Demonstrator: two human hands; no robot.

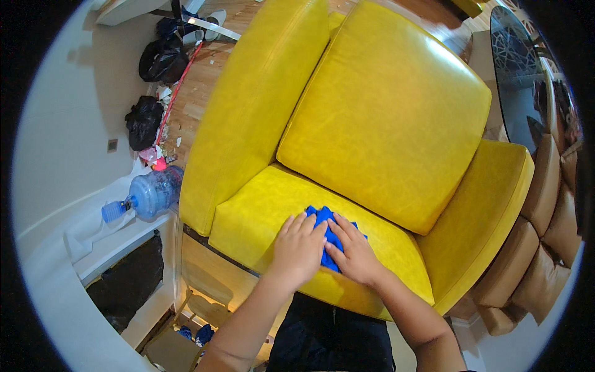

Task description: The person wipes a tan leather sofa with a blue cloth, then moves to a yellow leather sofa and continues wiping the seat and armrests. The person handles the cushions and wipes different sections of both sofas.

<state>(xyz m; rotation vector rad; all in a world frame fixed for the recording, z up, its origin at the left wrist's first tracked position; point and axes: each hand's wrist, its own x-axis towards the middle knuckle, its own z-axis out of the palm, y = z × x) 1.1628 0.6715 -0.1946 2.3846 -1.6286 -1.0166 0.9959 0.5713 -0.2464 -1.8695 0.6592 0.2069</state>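
Observation:
A crumpled blue cloth (331,238) lies against the nearest padded section (260,200) of a yellow leather-look armchair (386,107). My left hand (300,249) covers the cloth's left side, its fingers stretched forward. From the right, my right hand (354,249) presses on the same cloth with fingers spread over it. The two hands nearly meet at the thumbs. Beyond them rises a large square cushion (381,116). Padded side parts flank it, a tall one (260,93) on the left and a lower one (479,218) on the right.
Left on the wood floor lie a large blue water bottle (155,190), black plastic bags (145,122), a red pole (179,93) and scattered litter. Tan padded furniture (534,265) and a dark oval glass panel (518,79) stand at the right. A chair (174,348) is at lower left.

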